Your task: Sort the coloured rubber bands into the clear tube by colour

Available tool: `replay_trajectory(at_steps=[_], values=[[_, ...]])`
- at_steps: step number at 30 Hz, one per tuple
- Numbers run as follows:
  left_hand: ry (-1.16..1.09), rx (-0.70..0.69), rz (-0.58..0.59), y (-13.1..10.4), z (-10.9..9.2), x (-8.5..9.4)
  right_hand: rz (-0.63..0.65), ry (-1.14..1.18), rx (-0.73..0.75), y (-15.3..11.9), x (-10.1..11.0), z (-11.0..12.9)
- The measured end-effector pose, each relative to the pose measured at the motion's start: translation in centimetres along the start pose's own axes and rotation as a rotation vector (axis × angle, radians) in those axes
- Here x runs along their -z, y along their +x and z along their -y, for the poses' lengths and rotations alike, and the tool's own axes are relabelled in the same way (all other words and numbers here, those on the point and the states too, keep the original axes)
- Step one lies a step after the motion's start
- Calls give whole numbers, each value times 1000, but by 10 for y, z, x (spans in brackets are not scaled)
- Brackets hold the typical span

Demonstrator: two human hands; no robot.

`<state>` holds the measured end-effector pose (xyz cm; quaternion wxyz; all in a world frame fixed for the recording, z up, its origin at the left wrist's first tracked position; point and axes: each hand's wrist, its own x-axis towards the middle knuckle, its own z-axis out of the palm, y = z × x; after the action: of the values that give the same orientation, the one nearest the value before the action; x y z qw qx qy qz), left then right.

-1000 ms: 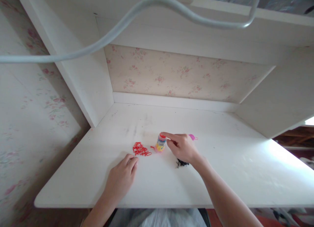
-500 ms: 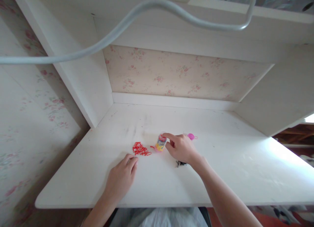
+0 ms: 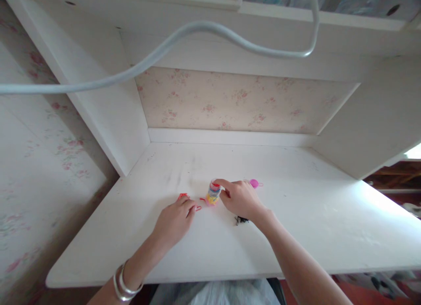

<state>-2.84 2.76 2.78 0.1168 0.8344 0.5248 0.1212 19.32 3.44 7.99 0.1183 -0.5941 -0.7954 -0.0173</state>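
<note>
My left hand (image 3: 176, 219) lies over a pile of red elastic bands (image 3: 183, 195), its fingers drawn together on them. The hand covers most of the pile; one red loop shows at the fingertips. A small clear jar (image 3: 213, 194), holding yellow and other coloured bits with red near its mouth, stands slightly tilted to the right of the pile. Closed about its upper part is my right hand (image 3: 241, 199), index finger at the rim and thumb by the side. A single red band (image 3: 202, 199) lies against the jar's left side.
Behind my right hand lies a pink cap (image 3: 254, 183) with a loop. Small black bands (image 3: 242, 219) are partly hidden beneath my right wrist. A thick white cable (image 3: 210, 27) crosses the view above the white desk (image 3: 131, 235), with panels at both sides.
My left hand has moved forward and right, from beside the red bands onto them. The right hand stays at the jar. The camera view has shifted slightly.
</note>
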Motion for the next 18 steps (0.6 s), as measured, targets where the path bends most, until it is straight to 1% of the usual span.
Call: replay_trajectory(at_steps=[4, 8, 13, 15, 18], values=[[66, -41, 74, 31, -2, 0, -38, 39, 8, -1, 0, -1], [99, -104, 118, 50, 0, -5, -98, 111, 24, -3, 0, -3], [101, -128, 134, 60, 4, -15, -208, 272, 5, -11, -6, -10], [91, -127, 134, 62, 5, -19, -242, 397, -25, -18, -11, -13], [67, -126, 122, 64, 6, -23, -249, 606, -109, -30, -24, -18]])
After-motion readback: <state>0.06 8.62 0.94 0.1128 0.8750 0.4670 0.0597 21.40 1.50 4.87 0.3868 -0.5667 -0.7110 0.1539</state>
